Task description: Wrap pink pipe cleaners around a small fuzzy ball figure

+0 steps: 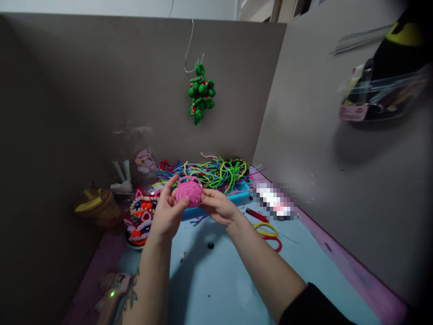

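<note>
A rounded pink pipe-cleaner figure (190,193) is held up over the middle of the table, with dark and blue spots along its top edge. My left hand (168,211) grips its left side, the thumb pressed on the front and the index finger raised behind. At its right edge, the fingers of my right hand (217,206) pinch it. Behind it a heap of coloured pipe cleaners (223,174) spills over a blue tray (240,195). Left of my hands, several pipe-cleaner animal faces (144,205) in red, pink and orange sit stacked on a dish.
Scissors (267,230) with yellow and red handles and a red-and-black tool (257,214) lie at right. A glue gun (117,291) with a green light is at lower left. A black bead (210,245) lies mid-table. A green pipe-cleaner tree (201,92) hangs from a wire.
</note>
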A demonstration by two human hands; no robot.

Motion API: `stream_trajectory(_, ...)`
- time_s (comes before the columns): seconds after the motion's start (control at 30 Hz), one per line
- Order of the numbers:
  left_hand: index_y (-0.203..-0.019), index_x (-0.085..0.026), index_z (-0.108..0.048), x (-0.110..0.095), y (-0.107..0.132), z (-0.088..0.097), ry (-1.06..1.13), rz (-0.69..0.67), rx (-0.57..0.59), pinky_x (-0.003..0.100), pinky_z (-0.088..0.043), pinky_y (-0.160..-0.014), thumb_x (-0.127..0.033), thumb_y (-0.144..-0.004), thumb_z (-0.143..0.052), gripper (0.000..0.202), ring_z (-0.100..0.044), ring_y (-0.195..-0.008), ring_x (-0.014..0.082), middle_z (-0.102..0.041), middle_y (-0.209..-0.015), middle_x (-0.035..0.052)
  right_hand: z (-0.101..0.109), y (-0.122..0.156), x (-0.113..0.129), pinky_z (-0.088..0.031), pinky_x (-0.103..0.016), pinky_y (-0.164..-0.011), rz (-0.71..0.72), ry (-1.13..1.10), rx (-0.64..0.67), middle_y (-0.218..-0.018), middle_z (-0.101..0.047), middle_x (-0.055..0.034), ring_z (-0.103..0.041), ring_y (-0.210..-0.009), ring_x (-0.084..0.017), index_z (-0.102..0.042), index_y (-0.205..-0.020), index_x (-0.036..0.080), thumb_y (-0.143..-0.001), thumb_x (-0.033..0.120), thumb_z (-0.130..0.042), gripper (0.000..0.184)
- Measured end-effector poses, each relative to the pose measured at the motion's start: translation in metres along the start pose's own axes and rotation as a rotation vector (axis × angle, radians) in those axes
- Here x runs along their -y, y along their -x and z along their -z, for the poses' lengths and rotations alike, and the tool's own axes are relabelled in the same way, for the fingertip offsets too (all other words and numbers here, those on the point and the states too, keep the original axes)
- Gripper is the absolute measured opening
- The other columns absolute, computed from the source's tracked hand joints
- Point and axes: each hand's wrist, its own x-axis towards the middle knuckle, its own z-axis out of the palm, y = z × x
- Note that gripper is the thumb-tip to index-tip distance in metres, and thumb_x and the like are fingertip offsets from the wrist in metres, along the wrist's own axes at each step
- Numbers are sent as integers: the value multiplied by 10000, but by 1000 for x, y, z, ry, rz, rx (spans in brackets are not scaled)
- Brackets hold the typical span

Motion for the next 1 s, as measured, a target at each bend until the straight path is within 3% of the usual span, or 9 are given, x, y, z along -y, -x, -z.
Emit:
stream_trajectory(0.17, -1346, -167, -471, -1, -2, 5, 55, 116, -25, 190, -485, -619, -149, -576, -870, 868, -589, -567, 85, -605, -604, -62, -3, 0, -1, -422, -273, -762, -28, -3, 9, -769, -629, -9, -518, -726, -129, -691, -766, 162, -554, 486, -872, 427)
stream_trajectory(0.27, -1314, -187, -501, 1, -5, 8, 59, 158, -45, 220, -510, -651, -185, -577, -877, 827, -640, -651, 116, -666, -737, -16, -3, 0, -2, -439, -313, -812, 41, 99, -42, -774, -619, -18, -537, -766, -155, -671, -754, 172, -616, 514, -820, 397)
stream_trajectory(0.37, -1282, -237, -526, 4, -7, 10, 21, 196, -89, 269, -540, -683, -342, -654, -841, 710, -681, -795, 162, -687, -1051, 66, -5, 4, 2, -415, -396, -953, 368, 502, -261, -1001, -625, -55, -546, -999, -218, -675, -733, 204, -746, 430, -720, 231)
stream_trajectory(0.43, -1267, -257, -546, 5, -7, 10, 46, 224, -13, 330, -558, -723, -507, -719, -756, 638, -679, -928, 219, -647, -1195, 102, -8, 11, 6, -328, -459, -1068, 641, 932, -360, -1242, -557, -53, -446, -1217, -260, -705, -739, 236, -798, 292, -655, 95)
stream_trajectory(0.5, -1251, -261, -573, 4, -4, 8, 103, 213, 100, 398, -556, -797, -639, -744, -656, 637, -634, -1076, 280, -627, -1251, 116, -11, 18, 9, -265, -498, -1115, 858, 1292, -337, -1358, -488, -19, -333, -1322, -283, -726, -743, 273, -797, 188, -616, 149)
stream_trajectory(0.57, -1218, -264, -606, 2, 0, 5, 129, 140, 133, 429, -536, -875, -682, -733, -630, 640, -575, -1181, 310, -640, -1237, 109, -13, 26, 9, -272, -501, -1116, 1019, 1472, -304, -1364, -474, 2, -294, -1333, -293, -740, -767, 308, -790, 151, -611, 205)
stream_trajectory(0.7, -1160, -268, -649, -1, 6, -1, 98, 1, 79, 432, -508, -952, -610, -710, -689, 566, -521, -1252, 322, -661, -1205, 90, -19, 34, 7, -345, -481, -1080, 1161, 1560, -361, -1292, -486, -14, -317, -1277, -300, -745, -952, 381, -795, 163, -631, 292)
stream_trajectory(0.87, -1119, -256, -673, 1, 5, 3, 106, 16, 73, 444, -505, -965, -510, -664, -737, 524, -528, -1244, 334, -684, -1153, 92, -26, 39, 10, -364, -451, -1064, 1264, 1574, -346, -1280, -472, -14, -330, -1255, -278, -711, -1036, 407, -816, 132, -615, 365)
stream_trajectory(1.0, -1003, -251, -704, 5, 0, 7, 135, 36, 44, 440, -525, -934, -423, -659, -750, 388, -581, -1172, 321, -721, -1024, 74, -29, 41, 13, -355, -431, -1066, 1227, 1610, -314, -1283, -486, 2, -328, -1254, -271, -709, -1028, 416, -810, 121, -618, 378)
